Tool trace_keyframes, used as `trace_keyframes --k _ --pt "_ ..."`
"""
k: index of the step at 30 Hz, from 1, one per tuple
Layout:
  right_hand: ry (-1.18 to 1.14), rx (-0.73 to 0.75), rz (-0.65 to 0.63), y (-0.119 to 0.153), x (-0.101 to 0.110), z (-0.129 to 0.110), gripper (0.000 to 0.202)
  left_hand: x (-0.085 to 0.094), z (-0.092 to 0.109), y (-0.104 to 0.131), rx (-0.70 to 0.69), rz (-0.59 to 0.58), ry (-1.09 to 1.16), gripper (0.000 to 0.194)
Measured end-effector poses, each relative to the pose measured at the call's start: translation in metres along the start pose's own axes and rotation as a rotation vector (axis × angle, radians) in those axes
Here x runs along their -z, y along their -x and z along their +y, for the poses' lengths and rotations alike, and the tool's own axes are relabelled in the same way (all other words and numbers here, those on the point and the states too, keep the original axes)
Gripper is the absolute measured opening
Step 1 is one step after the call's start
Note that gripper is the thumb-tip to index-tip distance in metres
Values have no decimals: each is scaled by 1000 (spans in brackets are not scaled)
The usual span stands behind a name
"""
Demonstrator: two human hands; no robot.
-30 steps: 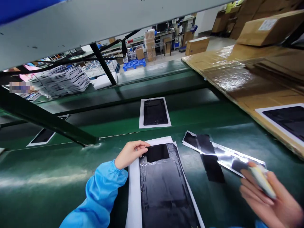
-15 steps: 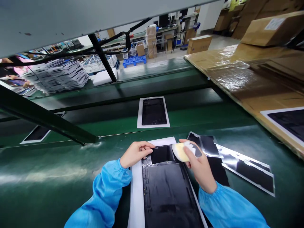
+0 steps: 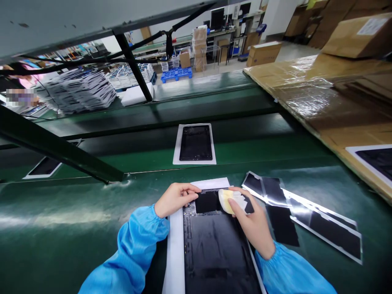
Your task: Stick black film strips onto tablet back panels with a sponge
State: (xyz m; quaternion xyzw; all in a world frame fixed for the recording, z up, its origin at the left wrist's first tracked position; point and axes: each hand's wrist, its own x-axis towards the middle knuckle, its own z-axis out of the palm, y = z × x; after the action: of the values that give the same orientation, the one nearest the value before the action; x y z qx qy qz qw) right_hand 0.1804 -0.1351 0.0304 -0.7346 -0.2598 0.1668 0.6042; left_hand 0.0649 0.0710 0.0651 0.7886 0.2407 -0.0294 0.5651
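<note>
A green belt (image 3: 76, 228) ran through the workshop. The panel (image 3: 216, 249) lay on it, the left hand (image 3: 174, 199) pinning its top-left corner, fingers flat. The right hand (image 3: 251, 220) gripped a yellow pad (image 3: 226, 201) against the panel's top edge; uneven pressure might shift the panel.

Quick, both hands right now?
Left hand: fingertips pressing the black panel, holding nothing.
Right hand: closed on a yellowish pad.

Single head-worn view: looks forward and down, close over the green surface (image 3: 76, 220), far workshop visible beyond.
</note>
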Motion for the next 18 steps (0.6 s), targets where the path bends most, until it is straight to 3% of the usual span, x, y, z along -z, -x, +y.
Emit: trace_keyframes --k 5,18 --pt "95 75 -11 1 -1 -2 31 -1 -2 0 -9 -5 28 30" --pt "132 96 -14 1 2 -2 26 -2 -1 0 12 0 -6 33"
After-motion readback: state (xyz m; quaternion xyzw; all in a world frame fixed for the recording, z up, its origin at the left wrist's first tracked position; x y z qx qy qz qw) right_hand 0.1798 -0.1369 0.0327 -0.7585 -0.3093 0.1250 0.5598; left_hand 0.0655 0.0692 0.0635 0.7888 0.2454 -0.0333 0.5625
